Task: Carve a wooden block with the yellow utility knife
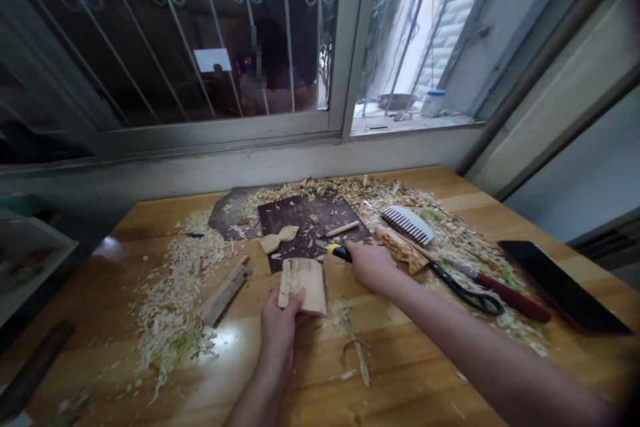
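My left hand is closed around the lower left edge of a pale wood block, its thumb on the upper face. In my right hand is a tool with a black and yellow handle; its thin tip points left, above the block's upper right corner, and is too small to make out. Beyond the hands lies a dark square board. On it rest a carved wooden piece with a narrow waist and a short wooden stick.
Wood shavings spread over the table. To the right lie a white comb-like tool, a rough wood piece, a red-handled tool and a long black slab. Wood strips sit left. A barred window stands behind.
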`<state>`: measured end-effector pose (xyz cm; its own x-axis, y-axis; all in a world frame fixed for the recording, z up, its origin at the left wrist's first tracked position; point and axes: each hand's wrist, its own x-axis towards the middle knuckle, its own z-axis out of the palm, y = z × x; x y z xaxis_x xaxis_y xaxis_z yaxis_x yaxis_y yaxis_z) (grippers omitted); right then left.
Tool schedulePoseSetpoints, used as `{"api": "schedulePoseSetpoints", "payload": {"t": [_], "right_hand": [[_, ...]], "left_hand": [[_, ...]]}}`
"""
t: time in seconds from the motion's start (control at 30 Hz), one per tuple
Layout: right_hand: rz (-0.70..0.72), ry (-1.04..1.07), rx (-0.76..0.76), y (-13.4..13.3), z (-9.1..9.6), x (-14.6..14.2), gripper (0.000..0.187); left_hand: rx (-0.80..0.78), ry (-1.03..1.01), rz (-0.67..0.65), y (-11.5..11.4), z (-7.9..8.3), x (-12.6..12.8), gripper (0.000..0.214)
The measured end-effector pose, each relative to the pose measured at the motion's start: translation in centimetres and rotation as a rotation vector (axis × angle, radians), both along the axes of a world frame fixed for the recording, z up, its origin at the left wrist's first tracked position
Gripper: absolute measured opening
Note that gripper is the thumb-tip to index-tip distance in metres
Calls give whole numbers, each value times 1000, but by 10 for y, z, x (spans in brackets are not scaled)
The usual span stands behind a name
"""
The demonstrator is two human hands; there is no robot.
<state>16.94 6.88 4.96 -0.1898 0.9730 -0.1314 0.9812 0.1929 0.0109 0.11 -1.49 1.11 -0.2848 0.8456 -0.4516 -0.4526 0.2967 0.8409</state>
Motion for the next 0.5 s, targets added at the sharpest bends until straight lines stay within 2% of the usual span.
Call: {"api": "schedulePoseSetpoints", "payload": {"t": [0.13, 0.3, 0.4, 0.5], "right_hand": [[39, 46, 5, -15, 0, 5, 22], [59, 99, -14, -30, -5, 8, 20], [84, 195, -51, -35, -9, 13, 18], [120, 294, -75, -43, -12, 14, 17]], "left_hand": [[13, 13, 19, 3, -1, -4, 36], [26, 46, 2, 4, -12, -4, 49], [73, 123, -16, 4, -16, -2, 60], [119, 169, -42, 4, -13, -3, 64]]}}
